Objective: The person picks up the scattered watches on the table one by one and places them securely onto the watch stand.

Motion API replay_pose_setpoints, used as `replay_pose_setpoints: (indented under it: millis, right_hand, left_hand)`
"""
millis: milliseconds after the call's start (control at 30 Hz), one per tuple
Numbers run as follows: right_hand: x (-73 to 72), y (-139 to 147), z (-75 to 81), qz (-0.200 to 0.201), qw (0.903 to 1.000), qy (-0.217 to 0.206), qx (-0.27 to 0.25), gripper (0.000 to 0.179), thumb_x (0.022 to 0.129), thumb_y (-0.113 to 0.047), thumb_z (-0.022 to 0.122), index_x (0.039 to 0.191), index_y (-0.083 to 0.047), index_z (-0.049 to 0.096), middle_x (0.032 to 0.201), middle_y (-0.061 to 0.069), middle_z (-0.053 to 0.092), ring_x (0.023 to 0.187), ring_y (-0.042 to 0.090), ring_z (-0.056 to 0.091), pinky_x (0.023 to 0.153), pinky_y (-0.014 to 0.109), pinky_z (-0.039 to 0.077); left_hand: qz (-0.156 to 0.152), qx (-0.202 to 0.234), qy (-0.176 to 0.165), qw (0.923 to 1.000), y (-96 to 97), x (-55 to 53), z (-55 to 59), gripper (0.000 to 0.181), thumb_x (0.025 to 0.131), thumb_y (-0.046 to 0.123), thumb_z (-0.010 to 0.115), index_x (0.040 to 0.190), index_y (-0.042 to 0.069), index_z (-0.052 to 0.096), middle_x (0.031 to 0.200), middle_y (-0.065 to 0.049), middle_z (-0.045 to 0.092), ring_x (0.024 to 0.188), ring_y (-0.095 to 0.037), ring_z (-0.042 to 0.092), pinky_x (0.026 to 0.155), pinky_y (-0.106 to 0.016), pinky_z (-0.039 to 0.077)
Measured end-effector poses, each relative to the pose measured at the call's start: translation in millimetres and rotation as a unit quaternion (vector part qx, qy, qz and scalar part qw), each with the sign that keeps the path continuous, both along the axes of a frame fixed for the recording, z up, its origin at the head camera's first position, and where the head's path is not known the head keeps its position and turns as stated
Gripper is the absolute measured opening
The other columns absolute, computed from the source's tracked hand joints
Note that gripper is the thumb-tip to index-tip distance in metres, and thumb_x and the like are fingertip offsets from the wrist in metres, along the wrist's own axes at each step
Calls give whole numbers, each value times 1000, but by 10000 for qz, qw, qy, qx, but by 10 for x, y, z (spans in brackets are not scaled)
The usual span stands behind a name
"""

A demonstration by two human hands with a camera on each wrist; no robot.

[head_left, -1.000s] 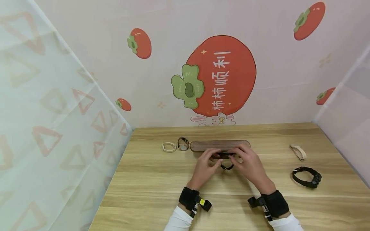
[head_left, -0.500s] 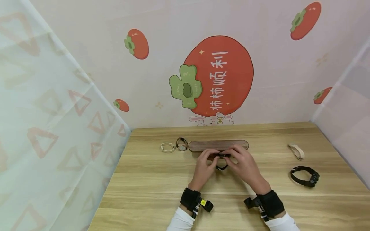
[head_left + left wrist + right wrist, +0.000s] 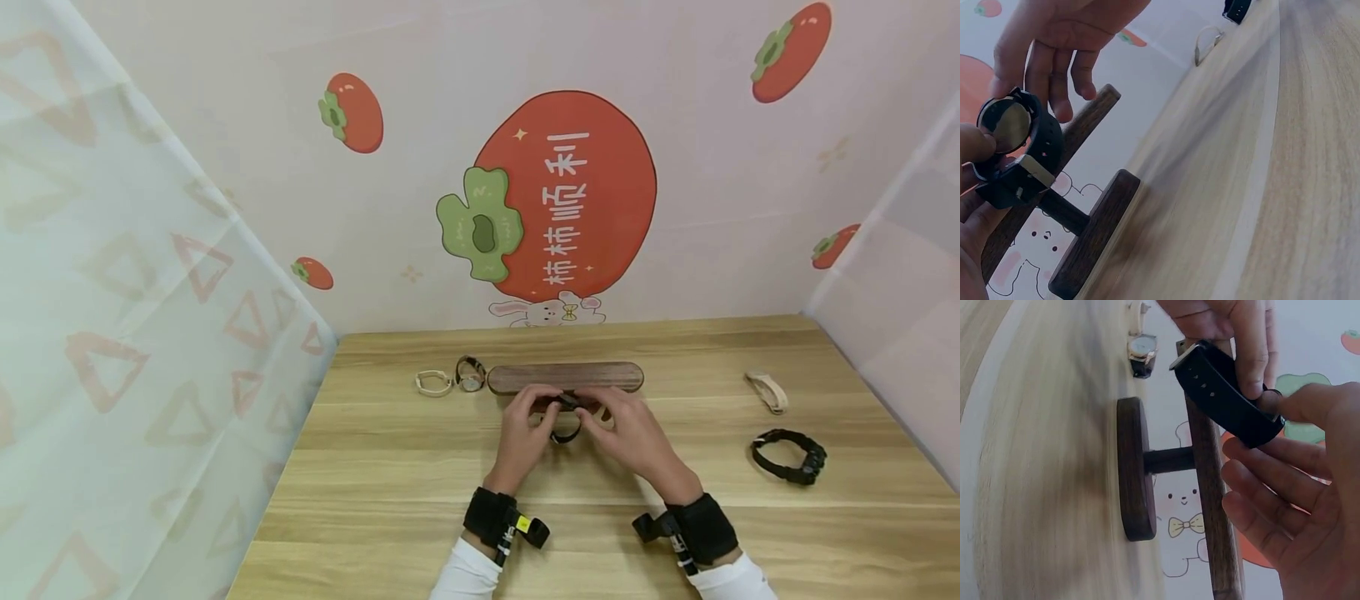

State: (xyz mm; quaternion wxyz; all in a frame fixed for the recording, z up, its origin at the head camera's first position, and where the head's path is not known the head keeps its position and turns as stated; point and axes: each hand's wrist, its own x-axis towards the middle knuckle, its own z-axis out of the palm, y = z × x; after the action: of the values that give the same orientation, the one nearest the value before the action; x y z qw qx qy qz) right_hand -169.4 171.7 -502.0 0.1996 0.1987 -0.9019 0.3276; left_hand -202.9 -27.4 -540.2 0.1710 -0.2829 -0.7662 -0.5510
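A black-strapped wristwatch [image 3: 566, 436] is held between both hands just in front of a dark wooden bar stand [image 3: 566, 377]. My left hand [image 3: 521, 437] pinches it from the left, the thumb on the round watch face in the left wrist view. From the other side my right hand [image 3: 636, 432] grips the case end between thumb and fingers. In the right wrist view the strap [image 3: 1222, 403] hangs as a closed loop with a row of holes. The stand's crossbar runs behind the watch, above its rounded base [image 3: 1094, 237].
Left of the stand lie a cream-strapped watch [image 3: 433, 383] and a watch with a dark strap and round dial [image 3: 471, 377]. Toward the right of the wooden table [image 3: 390, 517] are a beige-strapped watch [image 3: 767, 392] and a chunky black watch [image 3: 789, 457]. A printed wall stands behind.
The black-strapped watch has shifted slightly left along the stand, the right hand moving with it. The fingers have changed position a little on it. The head view has drifted slightly.
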Motion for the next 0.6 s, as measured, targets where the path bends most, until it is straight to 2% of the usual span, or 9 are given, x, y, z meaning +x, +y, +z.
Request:
replay_pose_setpoints:
  millis: [233, 367, 600]
  right_hand:
    - [-7, 21, 1, 35, 9999, -126, 8, 27, 100, -12, 75, 127, -9, 76, 115, 9, 77, 82, 16, 69, 67, 34, 60]
    - [1, 31, 4, 52, 9999, -65, -129, 29, 98, -8, 74, 127, -11, 76, 118, 8, 76, 82, 17, 68, 68, 37, 61]
    - [-6, 33, -8, 164, 9983, 368, -417, 31, 93, -3, 80, 123, -10, 76, 110, 5, 75, 83, 17, 69, 66, 36, 61]
  left_hand:
    - [22, 193, -196, 9996, -3, -13, -5, 18, 106, 13, 67, 124, 12, 69, 123, -8, 72, 105, -21, 73, 87, -28, 65]
    - [40, 230, -291, 9993, -8, -9, 0, 15, 106, 12, 67, 121, 12, 69, 125, -8, 69, 107, -23, 70, 88, -30, 64]
    - [200, 185, -342, 9990, -21, -5, 5, 16, 106, 11, 67, 121, 13, 71, 124, -6, 66, 109, -21, 67, 91, -39, 63]
